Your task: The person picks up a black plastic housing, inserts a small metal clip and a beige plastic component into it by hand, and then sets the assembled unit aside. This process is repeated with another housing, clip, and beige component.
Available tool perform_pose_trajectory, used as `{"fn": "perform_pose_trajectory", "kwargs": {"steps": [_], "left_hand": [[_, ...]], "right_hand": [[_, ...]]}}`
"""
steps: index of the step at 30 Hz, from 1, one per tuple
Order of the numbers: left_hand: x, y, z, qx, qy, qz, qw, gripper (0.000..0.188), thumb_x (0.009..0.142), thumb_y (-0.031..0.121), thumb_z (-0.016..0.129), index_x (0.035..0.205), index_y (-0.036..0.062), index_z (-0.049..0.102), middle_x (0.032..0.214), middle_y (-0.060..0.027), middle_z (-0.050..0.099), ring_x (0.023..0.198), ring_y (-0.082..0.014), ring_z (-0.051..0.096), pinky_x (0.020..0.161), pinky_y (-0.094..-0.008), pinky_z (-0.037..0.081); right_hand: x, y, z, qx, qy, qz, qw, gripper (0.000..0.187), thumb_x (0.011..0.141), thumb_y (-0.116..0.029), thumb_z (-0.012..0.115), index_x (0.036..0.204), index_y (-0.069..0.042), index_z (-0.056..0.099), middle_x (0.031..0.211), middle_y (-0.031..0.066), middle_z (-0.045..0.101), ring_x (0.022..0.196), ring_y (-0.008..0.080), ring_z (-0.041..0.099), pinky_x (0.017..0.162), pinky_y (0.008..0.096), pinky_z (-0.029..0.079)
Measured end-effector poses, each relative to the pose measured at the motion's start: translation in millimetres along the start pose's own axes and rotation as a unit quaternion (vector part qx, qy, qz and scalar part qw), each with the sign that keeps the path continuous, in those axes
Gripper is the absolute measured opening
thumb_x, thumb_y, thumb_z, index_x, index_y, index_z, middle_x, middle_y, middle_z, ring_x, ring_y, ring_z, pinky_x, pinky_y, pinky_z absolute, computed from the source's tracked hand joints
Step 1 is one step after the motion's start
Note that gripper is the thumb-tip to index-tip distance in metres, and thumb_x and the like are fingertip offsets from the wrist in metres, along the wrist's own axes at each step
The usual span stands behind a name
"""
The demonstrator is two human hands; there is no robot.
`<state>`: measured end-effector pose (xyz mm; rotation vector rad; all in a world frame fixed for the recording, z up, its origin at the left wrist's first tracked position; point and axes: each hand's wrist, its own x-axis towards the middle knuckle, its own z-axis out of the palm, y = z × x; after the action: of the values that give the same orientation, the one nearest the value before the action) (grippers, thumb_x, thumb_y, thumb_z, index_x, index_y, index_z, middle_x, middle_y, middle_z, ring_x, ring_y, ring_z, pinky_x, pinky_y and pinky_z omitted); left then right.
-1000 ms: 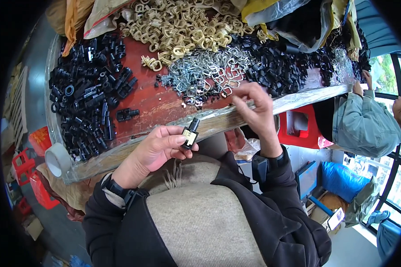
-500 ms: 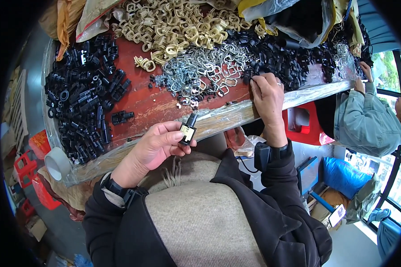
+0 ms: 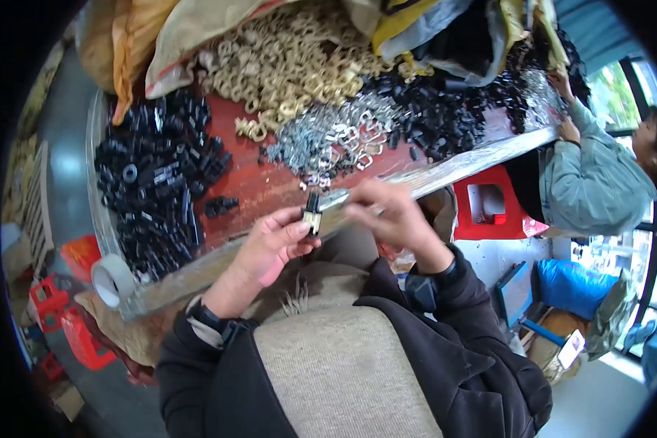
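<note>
My left hand point(image 3: 274, 244) holds a small black part with a pale metal piece on it point(image 3: 312, 216) upright at the table's near edge. My right hand point(image 3: 390, 217) is close beside it, fingers pinched together and blurred; I cannot tell what it holds. Just beyond both hands lies a heap of silver metal clips point(image 3: 336, 139) on the red tabletop point(image 3: 266, 186). A pile of black plastic parts point(image 3: 157, 186) lies to the left.
Cream-coloured rings point(image 3: 292, 66) are heaped at the back, and more black parts point(image 3: 445, 117) sit to the right. A tape roll point(image 3: 112, 280) rests at the table's left corner. Another person in a grey-green jacket point(image 3: 598, 182) works at the right end, by a red stool point(image 3: 489, 208).
My right hand came back from the silver clip heap to the black part in my left hand. My left hand has stayed at the table edge.
</note>
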<state>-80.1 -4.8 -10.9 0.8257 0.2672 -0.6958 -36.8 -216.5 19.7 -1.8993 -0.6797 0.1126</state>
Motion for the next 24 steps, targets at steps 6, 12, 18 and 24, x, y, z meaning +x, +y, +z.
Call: {"fn": "perform_pose_trajectory", "kwargs": {"steps": [6, 12, 18, 24], "left_hand": [[-5, -2, 4, 0.027, -0.018, 0.002, 0.999, 0.032, 0.078, 0.010, 0.056, 0.108, 0.0010, 0.048, 0.093, -0.0055, 0.057, 0.078, -0.0145, 0.058, 0.066, -0.0211, 0.048], [-3, -7, -1, 0.009, -0.014, 0.003, 1.000, 0.029, 0.079, 0.011, 0.055, 0.106, 0.0016, 0.049, 0.092, -0.0064, 0.058, 0.078, -0.0156, 0.059, 0.066, -0.0228, 0.049], [7, -10, -4, -0.038, -0.038, -0.014, 0.998, 0.026, 0.081, 0.014, 0.054, 0.103, 0.0014, 0.050, 0.090, -0.0083, 0.058, 0.078, -0.0169, 0.059, 0.065, -0.0235, 0.050], [14, -5, 14, 0.012, -0.015, -0.030, 0.999, 0.024, 0.084, 0.016, 0.048, 0.099, -0.0022, 0.048, 0.082, -0.0093, 0.057, 0.071, -0.0174, 0.059, 0.062, -0.0235, 0.051]], "right_hand": [[0, -11, 29, 0.017, -0.023, -0.017, 0.999, 0.015, 0.069, -0.012, 0.062, 0.075, -0.003, 0.051, 0.066, 0.0105, 0.050, 0.063, 0.0283, 0.053, 0.053, 0.0336, 0.041], [-2, 2, 47, -0.009, 0.110, -0.093, 0.990, 0.018, 0.068, -0.015, 0.063, 0.076, -0.004, 0.052, 0.069, 0.0098, 0.048, 0.065, 0.0270, 0.051, 0.055, 0.0336, 0.040], [-5, 18, 48, -0.084, 0.190, -0.202, 0.957, 0.025, 0.067, -0.027, 0.064, 0.076, -0.007, 0.053, 0.071, 0.0059, 0.046, 0.065, 0.0227, 0.047, 0.058, 0.0332, 0.038], [-8, 27, 42, -0.131, 0.174, -0.222, 0.950, 0.026, 0.067, -0.030, 0.063, 0.076, -0.008, 0.053, 0.074, 0.0041, 0.046, 0.067, 0.0208, 0.047, 0.061, 0.0335, 0.037]]}}
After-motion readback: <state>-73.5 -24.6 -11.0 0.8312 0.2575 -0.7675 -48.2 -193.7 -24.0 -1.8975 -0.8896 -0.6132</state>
